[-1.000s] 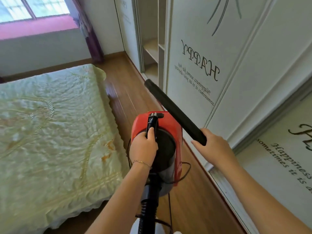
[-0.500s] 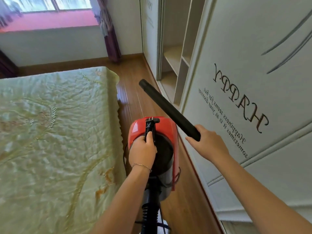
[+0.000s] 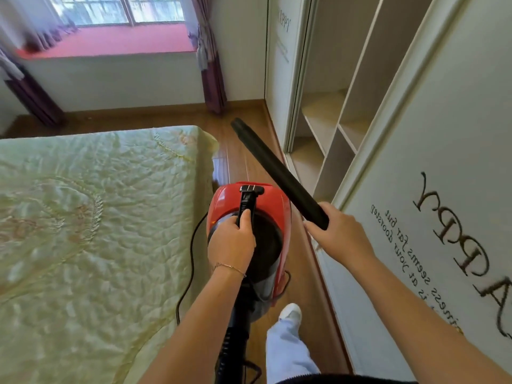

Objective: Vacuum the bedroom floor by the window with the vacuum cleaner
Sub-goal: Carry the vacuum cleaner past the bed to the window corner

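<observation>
Well, head view: looking down a strip of wood floor [image 3: 243,159] that runs between a bed and a wardrobe toward the window wall.
Vacuum [image 3: 273,206]: red body with a dark round middle, lower centre of the frame, carried by its black handle [image 3: 248,202] (its underside is hidden).
Left hand [image 3: 231,245]: fingers curled round the handle, thumb laid along its top; a thin bracelet [image 3: 230,267] on the wrist.
Right hand [image 3: 338,236]: right of centre, wrapped round the near end of the black tube [image 3: 277,173].
Tube: slants from that hand up and left; its far end sits over the floor at upper centre, touching nothing.
Hose [image 3: 235,342]: black, ribbed, running from under the vacuum to the bottom edge.
Cord [image 3: 191,261]: black, looping down left of the vacuum, along the bed's edge.
Bed [image 3: 83,231]: left half of the frame, pale green quilted cover.
Window [image 3: 116,9]: top left, red sill [image 3: 110,40] below it, purple curtain [image 3: 210,73] at its right.
Wardrobe [image 3: 443,134]: right side, white; door lettering reads upside down; an open section with pale shelves [image 3: 324,112] at upper right.
Shoe [image 3: 291,311]: white, bottom centre, on the floor right of the hose.
</observation>
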The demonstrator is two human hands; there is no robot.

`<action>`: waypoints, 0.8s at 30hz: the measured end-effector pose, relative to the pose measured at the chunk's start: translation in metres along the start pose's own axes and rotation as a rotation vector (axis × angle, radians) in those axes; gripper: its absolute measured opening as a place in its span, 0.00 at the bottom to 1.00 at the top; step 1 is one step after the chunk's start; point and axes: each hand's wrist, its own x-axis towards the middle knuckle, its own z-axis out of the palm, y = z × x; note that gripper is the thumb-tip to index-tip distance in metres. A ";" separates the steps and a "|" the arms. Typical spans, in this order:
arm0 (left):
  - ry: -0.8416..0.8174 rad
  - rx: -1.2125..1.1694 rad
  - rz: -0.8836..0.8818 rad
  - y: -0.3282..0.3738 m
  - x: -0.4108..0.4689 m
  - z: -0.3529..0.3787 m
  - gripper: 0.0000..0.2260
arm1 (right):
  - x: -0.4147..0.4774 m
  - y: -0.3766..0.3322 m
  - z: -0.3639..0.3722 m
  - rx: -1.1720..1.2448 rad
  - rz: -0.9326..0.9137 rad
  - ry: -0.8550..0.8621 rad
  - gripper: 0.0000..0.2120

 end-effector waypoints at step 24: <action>0.118 0.020 -0.062 0.149 0.372 0.093 0.22 | 0.438 0.018 0.011 -0.078 -0.104 -0.129 0.21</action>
